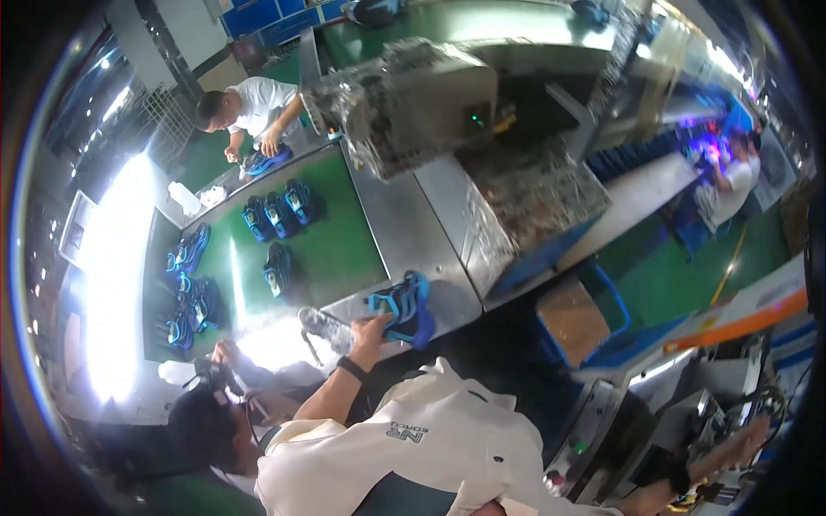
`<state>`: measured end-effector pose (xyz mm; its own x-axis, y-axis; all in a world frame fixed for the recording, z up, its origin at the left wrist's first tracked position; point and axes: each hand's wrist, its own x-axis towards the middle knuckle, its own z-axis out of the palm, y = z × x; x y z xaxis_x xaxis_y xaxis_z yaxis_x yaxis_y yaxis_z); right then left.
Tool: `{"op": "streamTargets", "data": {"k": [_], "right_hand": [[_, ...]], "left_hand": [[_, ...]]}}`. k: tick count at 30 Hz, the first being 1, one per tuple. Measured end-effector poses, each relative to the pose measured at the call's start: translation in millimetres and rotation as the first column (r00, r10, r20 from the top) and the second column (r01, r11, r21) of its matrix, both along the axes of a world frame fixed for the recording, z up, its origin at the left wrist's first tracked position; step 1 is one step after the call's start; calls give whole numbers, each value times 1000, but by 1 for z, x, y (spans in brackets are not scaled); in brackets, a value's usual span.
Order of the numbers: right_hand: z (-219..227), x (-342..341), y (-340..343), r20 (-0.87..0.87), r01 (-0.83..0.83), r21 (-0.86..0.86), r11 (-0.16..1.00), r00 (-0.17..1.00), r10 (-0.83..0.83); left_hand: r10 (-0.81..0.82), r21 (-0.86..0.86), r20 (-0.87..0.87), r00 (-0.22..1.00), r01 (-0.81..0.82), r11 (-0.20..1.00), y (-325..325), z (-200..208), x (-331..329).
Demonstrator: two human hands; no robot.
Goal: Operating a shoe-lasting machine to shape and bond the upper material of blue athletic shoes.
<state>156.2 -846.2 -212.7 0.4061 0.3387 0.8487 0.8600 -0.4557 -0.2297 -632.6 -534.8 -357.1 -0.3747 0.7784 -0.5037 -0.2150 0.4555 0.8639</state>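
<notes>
My left hand (pixel 372 330), with a dark band on its wrist, grips the near edge of a blue and black sports shoe (pixel 403 303). The shoe is at the near end of the metal bench edge, with its blue sole toward the right. A clear plastic-wrapped piece (pixel 325 325) lies just left of this hand. Far to the right, my right hand (pixel 747 443) reaches over a machine with cables and metal parts (pixel 701 430). Its fingers look stretched out, though they are small and blurred, and no held thing shows in them.
Several blue and black shoes (pixel 275 213) stand on the green conveyor belt (pixel 340 224). Across it, a co-worker (pixel 254 112) handles a shoe. Another person with a dark cap (pixel 206 421) works close at my left. A foil-wrapped machine (pixel 413 103) and a brown-seated chair (pixel 572 318) are ahead and right.
</notes>
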Motion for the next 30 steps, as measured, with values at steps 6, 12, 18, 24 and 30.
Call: {"op": "streamTargets", "data": {"k": [6, 12, 18, 24, 30], "right_hand": [[219, -261, 358, 273, -397, -274, 876, 841, 467], [293, -473, 663, 413, -455, -685, 569, 400, 818], [261, -610, 865, 265, -429, -841, 331, 209, 941], [246, -609, 966, 233, -425, -833, 355, 312, 921], [222, -577, 955, -171, -676, -579, 455, 647, 744]], "left_hand": [[113, 10, -255, 960, -114, 993, 161, -115, -100], [66, -23, -770, 635, -131, 991, 237, -159, -190], [-106, -239, -807, 581, -156, 958, 254, -191, -217], [-148, -267, -809, 569, -131, 955, 259, -175, -215], [-160, -204, -775, 612, -2, 979, 230, -194, -252]]}}
